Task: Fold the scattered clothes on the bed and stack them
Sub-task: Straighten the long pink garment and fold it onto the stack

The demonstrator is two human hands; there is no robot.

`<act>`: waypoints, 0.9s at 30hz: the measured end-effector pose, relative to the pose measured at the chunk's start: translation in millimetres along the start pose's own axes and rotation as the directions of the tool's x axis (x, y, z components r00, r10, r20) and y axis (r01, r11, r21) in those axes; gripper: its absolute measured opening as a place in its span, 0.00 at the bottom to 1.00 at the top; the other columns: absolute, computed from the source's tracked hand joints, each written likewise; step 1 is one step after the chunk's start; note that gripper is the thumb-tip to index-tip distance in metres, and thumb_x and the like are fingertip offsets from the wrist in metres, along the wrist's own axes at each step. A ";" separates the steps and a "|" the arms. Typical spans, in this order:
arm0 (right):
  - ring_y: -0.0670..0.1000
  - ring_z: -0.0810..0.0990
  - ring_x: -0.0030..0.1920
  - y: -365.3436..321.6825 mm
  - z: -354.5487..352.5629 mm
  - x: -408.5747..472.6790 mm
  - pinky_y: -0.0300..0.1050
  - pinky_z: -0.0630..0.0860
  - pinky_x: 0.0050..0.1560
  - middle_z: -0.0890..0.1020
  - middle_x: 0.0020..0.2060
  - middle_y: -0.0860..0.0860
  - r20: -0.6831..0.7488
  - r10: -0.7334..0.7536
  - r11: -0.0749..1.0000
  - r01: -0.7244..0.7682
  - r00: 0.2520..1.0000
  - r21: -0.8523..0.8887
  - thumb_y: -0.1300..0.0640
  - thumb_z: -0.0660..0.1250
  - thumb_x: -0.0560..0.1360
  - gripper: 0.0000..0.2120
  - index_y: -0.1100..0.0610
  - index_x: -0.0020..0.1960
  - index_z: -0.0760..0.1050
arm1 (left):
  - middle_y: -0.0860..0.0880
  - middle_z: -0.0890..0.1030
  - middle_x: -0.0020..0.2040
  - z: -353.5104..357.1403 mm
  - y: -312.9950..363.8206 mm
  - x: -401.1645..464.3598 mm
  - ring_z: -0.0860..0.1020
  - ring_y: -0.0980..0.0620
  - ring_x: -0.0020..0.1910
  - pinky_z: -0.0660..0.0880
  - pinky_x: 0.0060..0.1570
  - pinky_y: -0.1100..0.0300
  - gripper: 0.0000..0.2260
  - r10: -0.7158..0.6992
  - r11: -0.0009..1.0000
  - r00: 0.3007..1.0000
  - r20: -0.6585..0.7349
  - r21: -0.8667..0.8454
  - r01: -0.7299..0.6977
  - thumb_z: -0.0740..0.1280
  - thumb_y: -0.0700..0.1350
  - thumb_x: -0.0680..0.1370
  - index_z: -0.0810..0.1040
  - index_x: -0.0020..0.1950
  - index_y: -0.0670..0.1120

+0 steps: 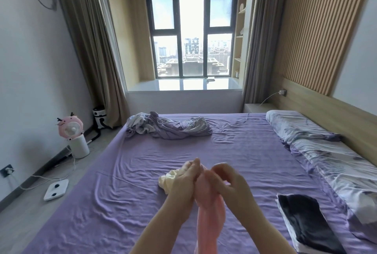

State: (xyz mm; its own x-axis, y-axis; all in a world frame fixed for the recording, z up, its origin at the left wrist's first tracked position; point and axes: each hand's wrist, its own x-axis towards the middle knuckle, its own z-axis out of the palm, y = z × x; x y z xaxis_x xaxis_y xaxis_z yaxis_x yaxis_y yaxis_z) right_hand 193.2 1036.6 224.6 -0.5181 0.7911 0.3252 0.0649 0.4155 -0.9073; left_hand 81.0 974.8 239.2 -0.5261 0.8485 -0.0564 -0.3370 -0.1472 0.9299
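you face a bed [142, 172] covered by a wrinkled purple sheet, in a room with a tall window [191, 35] ahead, curtains on either side and a slatted wooden panel [312, 33] on the wall to your right. a crumpled purple and grey bundle [167, 127] lies at the far edge of the bed. a floral pillow [326, 151] runs along the right side, and a folded black and white garment [306, 221] lies near it on the right. a pink fan [70, 128] and a white scale [56, 189] stand on the floor at left. your left hand [185, 178] and right hand [226, 180] both grasp a pink garment [210, 202], raised above the middle of the bed and hanging down towards you. a cream garment [166, 180] lies on the sheet just behind your left hand, partly hidden by it.
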 end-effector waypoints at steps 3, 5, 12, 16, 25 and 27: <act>0.42 0.80 0.38 1.2 -0.2 -3.8 0.38 0.77 0.39 0.83 0.35 0.43 0.086 -0.017 0.994 0.027 0.996 -0.106 0.54 0.68 0.74 0.06 0.47 0.39 0.81 | 0.45 0.78 0.38 -5.7 -12.2 -1.5 0.78 0.53 0.37 0.75 0.39 0.60 0.11 0.098 0.966 0.994 0.046 0.234 -0.107 0.69 0.47 0.75 0.73 0.46 0.40; 0.47 0.82 0.39 8.8 -3.1 -5.8 0.43 0.79 0.37 0.83 0.35 0.48 0.062 0.054 0.998 -0.052 0.997 -0.026 0.59 0.66 0.75 0.09 0.49 0.40 0.82 | 0.50 0.80 0.37 -14.4 -20.3 -3.5 0.78 0.60 0.36 0.74 0.37 0.67 0.09 0.159 0.909 0.984 0.082 0.378 -0.178 0.72 0.44 0.74 0.75 0.48 0.41; 0.54 0.84 0.41 27.9 3.1 -13.0 0.51 0.82 0.41 0.84 0.38 0.58 0.078 0.313 0.861 -0.317 0.947 0.397 0.64 0.61 0.78 0.10 0.65 0.45 0.80 | 0.54 0.77 0.43 -41.0 -50.8 -11.3 0.77 0.60 0.42 0.73 0.44 0.68 0.09 0.405 0.665 0.914 -0.007 0.689 -0.290 0.76 0.52 0.68 0.79 0.44 0.53; 0.54 0.84 0.42 34.6 4.4 -18.7 0.46 0.81 0.40 0.85 0.39 0.57 0.119 0.283 0.857 -0.307 0.952 0.413 0.64 0.60 0.78 0.10 0.63 0.46 0.80 | 0.52 0.80 0.32 -36.1 -52.2 -17.3 0.77 0.60 0.32 0.75 0.35 0.65 0.19 0.227 0.833 0.968 -0.106 0.536 -0.136 0.72 0.60 0.64 0.78 0.41 0.45; 0.48 0.81 0.33 71.3 7.4 -38.9 0.44 0.79 0.32 0.80 0.31 0.54 -0.033 0.394 0.901 -0.379 0.919 0.209 0.58 0.70 0.73 0.09 0.62 0.38 0.76 | 0.38 0.83 0.37 -40.4 -62.8 -15.2 0.83 0.46 0.34 0.81 0.33 0.55 0.07 -0.217 0.976 0.967 -0.130 -0.045 0.213 0.62 0.35 0.78 0.79 0.44 0.36; 0.49 0.81 0.33 80.5 7.8 -41.6 0.43 0.79 0.32 0.80 0.34 0.56 -0.017 0.510 0.825 -0.483 0.860 0.292 0.60 0.70 0.73 0.08 0.64 0.40 0.75 | 0.36 0.83 0.38 -39.3 -60.0 -12.4 0.83 0.43 0.33 0.81 0.32 0.54 0.14 -0.334 0.932 0.939 -0.078 -0.176 0.317 0.57 0.37 0.80 0.79 0.41 0.33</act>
State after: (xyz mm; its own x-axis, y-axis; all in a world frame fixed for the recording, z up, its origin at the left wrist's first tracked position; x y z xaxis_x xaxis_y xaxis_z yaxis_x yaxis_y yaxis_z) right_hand 213.4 1033.6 136.0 -0.3977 0.9000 -0.1782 0.0547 -0.1706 -0.9838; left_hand 77.1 953.1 169.7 -0.4426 0.8066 -0.3918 -0.6181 0.0421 0.7849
